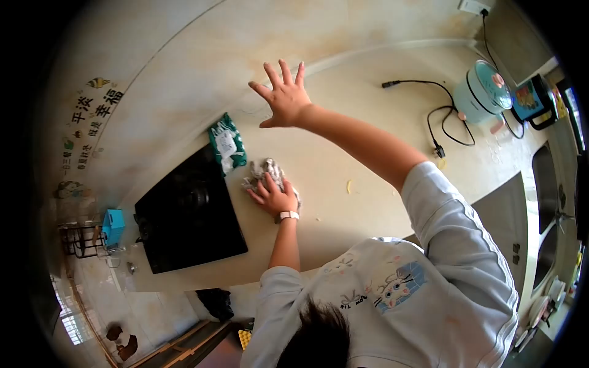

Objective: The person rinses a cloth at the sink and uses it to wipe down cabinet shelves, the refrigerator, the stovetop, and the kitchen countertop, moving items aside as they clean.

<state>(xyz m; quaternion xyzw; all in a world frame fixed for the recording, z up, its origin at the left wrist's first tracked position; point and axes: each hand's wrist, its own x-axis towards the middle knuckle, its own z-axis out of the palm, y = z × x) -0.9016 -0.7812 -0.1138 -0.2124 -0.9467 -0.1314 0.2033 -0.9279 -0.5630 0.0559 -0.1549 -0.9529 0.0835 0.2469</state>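
Observation:
My left hand (274,197), with a white band at the wrist, presses down on a crumpled grey-and-white cloth (270,168) on the light countertop (343,147). Its fingers lie over the cloth, which bunches up past the fingertips. My right hand (285,98) is stretched out toward the tiled wall (202,67), fingers spread, holding nothing; whether it touches the wall I cannot tell. Near the left hand are a green-and-white soft packet (227,145) and a black glossy cooktop (190,214).
A light-blue electric pot (481,92) stands at the right with a black power cord (451,116) lying loose. Beside it is a dark-handled appliance (534,101). Small yellow scraps (349,186) dot the counter. A sink (545,208) is at far right, a blue box (113,227) at left.

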